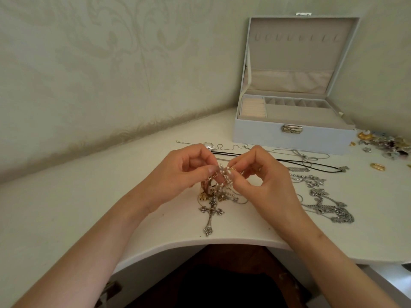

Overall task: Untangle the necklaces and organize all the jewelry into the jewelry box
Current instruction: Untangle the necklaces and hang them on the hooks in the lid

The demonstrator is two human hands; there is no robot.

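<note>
Tangle (219, 185): lying on table (89, 207), cross (210, 213) trailing toward the person. Left hand (180, 172) and right hand (262, 174) are both pinching its beaded strand (224, 171), lifting it directly above the knot. Box (293, 132) is standing open, far right.

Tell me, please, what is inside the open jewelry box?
The jewelry box shows cream ring rolls at its left, a row of small dividers along the back and one wide compartment; no jewelry shows in them. Its front wall hides the wide compartment's near floor.
</note>
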